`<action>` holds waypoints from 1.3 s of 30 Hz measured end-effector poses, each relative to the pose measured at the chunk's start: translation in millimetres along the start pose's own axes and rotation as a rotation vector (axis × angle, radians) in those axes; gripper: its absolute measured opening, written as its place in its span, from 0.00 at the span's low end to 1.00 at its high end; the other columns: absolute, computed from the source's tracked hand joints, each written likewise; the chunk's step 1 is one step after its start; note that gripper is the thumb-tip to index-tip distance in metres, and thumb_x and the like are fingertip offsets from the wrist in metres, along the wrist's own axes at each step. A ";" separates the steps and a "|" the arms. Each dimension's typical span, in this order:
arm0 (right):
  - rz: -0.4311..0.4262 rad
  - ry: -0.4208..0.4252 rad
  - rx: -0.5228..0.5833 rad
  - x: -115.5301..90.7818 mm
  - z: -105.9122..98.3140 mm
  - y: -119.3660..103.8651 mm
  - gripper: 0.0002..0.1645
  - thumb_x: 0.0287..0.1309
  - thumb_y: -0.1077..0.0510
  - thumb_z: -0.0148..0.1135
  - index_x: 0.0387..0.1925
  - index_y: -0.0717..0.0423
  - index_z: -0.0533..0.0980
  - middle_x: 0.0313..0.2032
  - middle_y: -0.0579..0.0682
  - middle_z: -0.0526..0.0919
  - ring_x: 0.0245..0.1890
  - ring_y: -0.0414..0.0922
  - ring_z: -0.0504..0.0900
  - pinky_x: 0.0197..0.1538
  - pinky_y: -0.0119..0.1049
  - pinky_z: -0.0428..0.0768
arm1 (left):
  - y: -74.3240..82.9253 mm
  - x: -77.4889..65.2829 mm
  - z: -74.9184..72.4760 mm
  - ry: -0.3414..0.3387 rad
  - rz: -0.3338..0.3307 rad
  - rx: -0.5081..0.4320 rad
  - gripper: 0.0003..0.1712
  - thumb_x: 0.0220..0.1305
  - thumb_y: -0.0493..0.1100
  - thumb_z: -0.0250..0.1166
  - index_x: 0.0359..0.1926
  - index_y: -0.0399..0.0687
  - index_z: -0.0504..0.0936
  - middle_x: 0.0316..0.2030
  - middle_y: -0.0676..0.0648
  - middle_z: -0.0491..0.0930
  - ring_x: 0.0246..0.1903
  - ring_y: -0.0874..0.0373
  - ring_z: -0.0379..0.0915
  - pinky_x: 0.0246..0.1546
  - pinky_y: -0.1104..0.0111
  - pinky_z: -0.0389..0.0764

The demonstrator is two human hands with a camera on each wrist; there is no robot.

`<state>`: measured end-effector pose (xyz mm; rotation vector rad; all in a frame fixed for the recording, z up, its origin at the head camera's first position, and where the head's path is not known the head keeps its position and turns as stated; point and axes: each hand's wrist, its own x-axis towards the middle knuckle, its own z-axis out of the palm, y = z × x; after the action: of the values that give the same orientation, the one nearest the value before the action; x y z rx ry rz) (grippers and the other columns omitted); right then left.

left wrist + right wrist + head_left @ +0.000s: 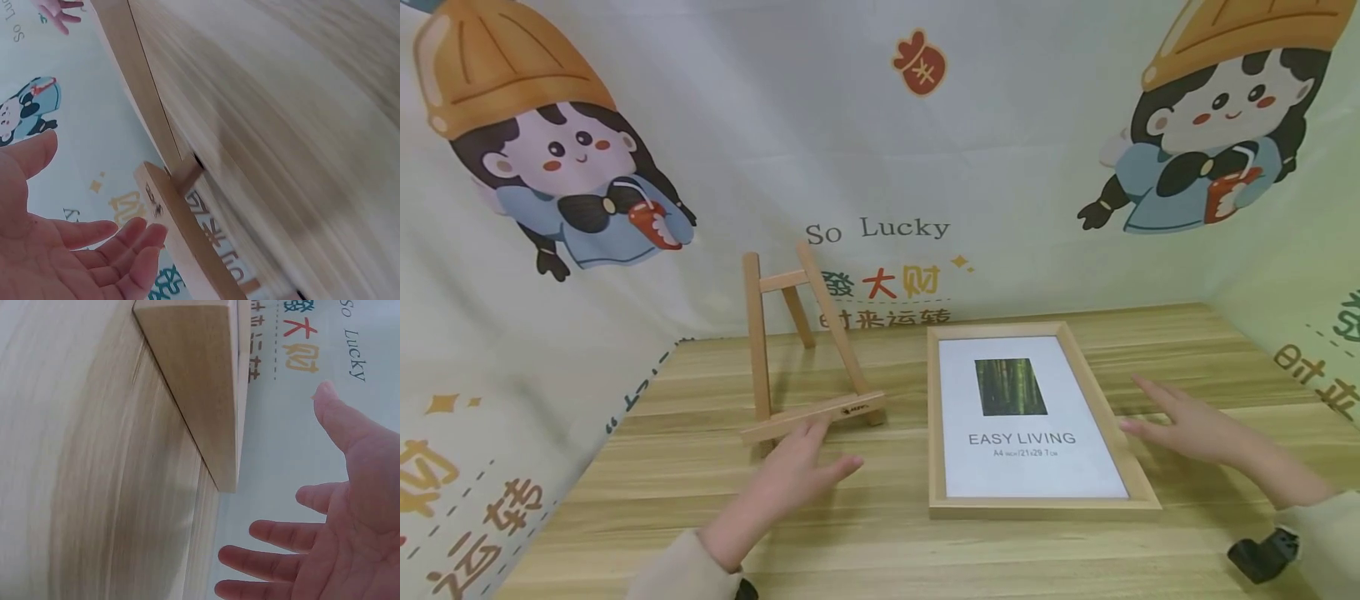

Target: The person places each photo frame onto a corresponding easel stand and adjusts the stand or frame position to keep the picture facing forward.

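"What's hard to make out?"

"Whether the left hand (pixel 790 475) touches the ledge (pixel 775 423) of the easel (pixel 835 325); its fingertips overlap it in the head view. The left wrist view cuts off part of the easel, and the right wrist view crops the frame (pixel 1037 425). The left sleeve (pixel 673 571) and right sleeve (pixel 1333 533) run out of the picture."

"How many of each?"

"One easel, one frame, two hands, plus two cartoon figures (pixel 602 192) printed on the backdrop cloth (pixel 775 125)."

"Where do things sit, and facing which way?"

"On the bench (pixel 880 550). The easel stands at left, ledge towards the person, narrowing upward. The frame lies flat to its right, face up, long axis running away from the person, lettering the right way up for them."

"And each grip?"

"Left: fingers slightly bent, thumb well out, holding nothing. The right hand (pixel 1195 429): fingers spread, empty, just beside the frame's right edge."
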<state>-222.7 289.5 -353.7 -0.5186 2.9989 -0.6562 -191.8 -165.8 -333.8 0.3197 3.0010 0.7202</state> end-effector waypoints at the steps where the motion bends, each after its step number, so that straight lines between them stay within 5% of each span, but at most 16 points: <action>1: -0.001 0.002 -0.001 0.6 0.4 -0.3 0.49 0.61 0.42 0.52 0.64 0.77 0.48 0.59 0.81 0.53 0.55 0.77 0.55 0.53 0.70 0.60 | 2.4 0.8 1.4 -0.011 -0.003 -0.014 0.48 0.57 0.65 0.57 0.67 0.37 0.57 0.63 0.28 0.57 0.59 0.34 0.58 0.56 0.43 0.65; 6: 0.026 -0.010 0.004 2.4 1.3 -1.7 0.49 0.61 0.41 0.51 0.64 0.77 0.48 0.53 0.81 0.63 0.50 0.74 0.66 0.47 0.65 0.69 | 11.0 5.4 6.6 -0.038 -0.001 -0.051 0.47 0.57 0.65 0.57 0.66 0.36 0.59 0.60 0.31 0.64 0.57 0.37 0.63 0.54 0.45 0.68; 11: 0.071 -0.027 0.034 3.7 1.7 -1.4 0.50 0.61 0.40 0.50 0.63 0.78 0.48 0.40 0.69 0.75 0.38 0.60 0.76 0.36 0.51 0.77 | 16.5 11.1 10.7 -0.067 0.005 -0.099 0.44 0.57 0.61 0.59 0.64 0.35 0.61 0.50 0.37 0.74 0.47 0.44 0.72 0.45 0.52 0.76; 20: 0.128 -0.068 0.073 7.8 3.1 -6.4 0.50 0.62 0.39 0.48 0.60 0.83 0.50 0.37 0.70 0.75 0.35 0.55 0.77 0.33 0.44 0.77 | 25.3 24.8 18.3 -0.176 -0.036 -0.203 0.42 0.59 0.59 0.59 0.65 0.36 0.60 0.44 0.40 0.77 0.40 0.50 0.74 0.38 0.58 0.77; 29: 0.161 -0.135 0.142 10.3 4.9 -9.0 0.51 0.62 0.38 0.47 0.61 0.82 0.48 0.40 0.75 0.75 0.31 0.52 0.78 0.31 0.41 0.78 | 36.5 33.9 30.5 -0.247 -0.024 -0.251 0.42 0.60 0.57 0.58 0.65 0.34 0.58 0.49 0.35 0.74 0.46 0.44 0.72 0.46 0.53 0.75; 36: 0.214 -0.158 0.235 10.1 10.2 -8.3 0.52 0.60 0.37 0.49 0.63 0.79 0.46 0.23 0.53 0.73 0.18 0.43 0.71 0.23 0.36 0.74 | 43.6 38.3 42.0 -0.267 -0.004 -0.291 0.42 0.59 0.56 0.59 0.64 0.33 0.59 0.52 0.31 0.72 0.51 0.40 0.69 0.51 0.49 0.72; 39: 0.213 -0.161 0.248 9.7 11.5 -7.3 0.52 0.61 0.38 0.49 0.63 0.79 0.46 0.24 0.53 0.74 0.18 0.43 0.72 0.23 0.36 0.76 | 46.2 39.7 45.1 -0.266 0.009 -0.291 0.41 0.59 0.56 0.59 0.64 0.32 0.59 0.53 0.30 0.71 0.52 0.39 0.68 0.52 0.48 0.71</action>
<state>-228.5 275.5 -360.7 -0.2225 2.7184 -0.9023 -218.0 -97.2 -352.6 0.3810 2.6033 1.0106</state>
